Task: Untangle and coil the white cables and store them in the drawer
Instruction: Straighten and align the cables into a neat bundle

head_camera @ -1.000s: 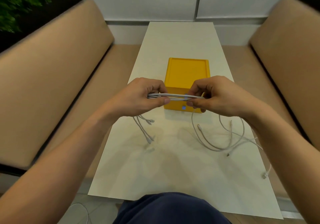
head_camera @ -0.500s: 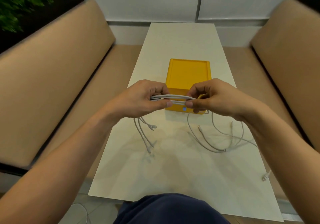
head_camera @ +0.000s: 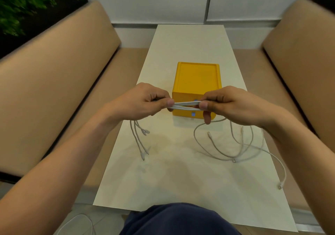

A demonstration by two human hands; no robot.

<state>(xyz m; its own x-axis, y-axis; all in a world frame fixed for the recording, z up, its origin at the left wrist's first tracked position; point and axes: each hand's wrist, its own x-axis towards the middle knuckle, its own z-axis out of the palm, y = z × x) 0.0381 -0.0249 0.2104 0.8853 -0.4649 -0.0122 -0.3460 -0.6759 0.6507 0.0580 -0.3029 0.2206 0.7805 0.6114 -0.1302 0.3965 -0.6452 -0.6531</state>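
At 6 o'clock, nearest, a lap in dark blue cloth (head_camera: 179, 220) fills the bottom edge. At 7 o'clock a loop of pale cord (head_camera: 76, 220) lies on the floor.

The long cream table (head_camera: 181, 180) runs from there toward 12 o'clock. At 4 o'clock one white strand curves out past the table's right edge and ends in a small plug (head_camera: 280, 186). More slack lies in open loops on the table at 3 o'clock, and at 9 o'clock several short plug ends hang down, their tips at the tabletop.

Above the middle of the table both bare forearms meet. The white cables (head_camera: 186, 105) are stretched as a flat bundle between the two hands, clear of the table. The left grip (head_camera: 145, 102) pinches the bundle's left end between thumb and curled fingers. The right grip (head_camera: 226, 104) pinches the right end the same way, with one finger pointing down below it.

Just behind the bundle, toward 12 o'clock, a yellow drawer box (head_camera: 196, 78) stands on the table, with small blue tabs on its front and its drawers pushed in.

Tan padded benches flank the table at 9 o'clock (head_camera: 54, 89) and 3 o'clock (head_camera: 299, 62). A white panelled wall (head_camera: 154, 0) closes off 12 o'clock, and green foliage (head_camera: 27, 4) shows at 10 o'clock.
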